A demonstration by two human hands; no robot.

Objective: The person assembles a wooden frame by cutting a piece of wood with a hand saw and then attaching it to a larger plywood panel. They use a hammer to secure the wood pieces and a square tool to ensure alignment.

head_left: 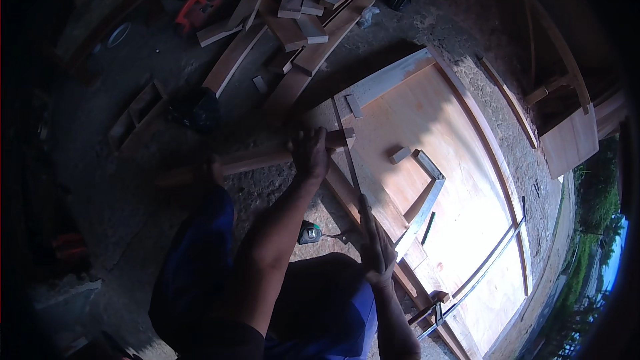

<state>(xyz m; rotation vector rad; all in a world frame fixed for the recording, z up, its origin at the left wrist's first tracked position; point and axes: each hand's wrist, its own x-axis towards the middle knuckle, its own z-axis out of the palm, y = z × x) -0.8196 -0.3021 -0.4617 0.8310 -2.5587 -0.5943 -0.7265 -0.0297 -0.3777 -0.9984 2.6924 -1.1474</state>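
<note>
Left grip [309, 152], closed on wooden beam [257, 160], likely stiff, fairly heavy, best held near its end; right grip [378, 255] holds long thin tool [354, 168]

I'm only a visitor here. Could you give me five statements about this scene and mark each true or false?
1. The left hand is on a long wooden beam. True.
2. The right hand is empty. False: it holds a long, thin tool, seen nearly edge-on, that crosses the beam near its end.
3. An L-shaped metal square lies on the pale wooden panel. True.
4. The tape measure sits in the middle of the panel. False: it is on the ground, to the panel's left.
5. The wood offcuts at the top of the picture are stacked in one neat column. False: they lie jumbled at different angles.
</note>
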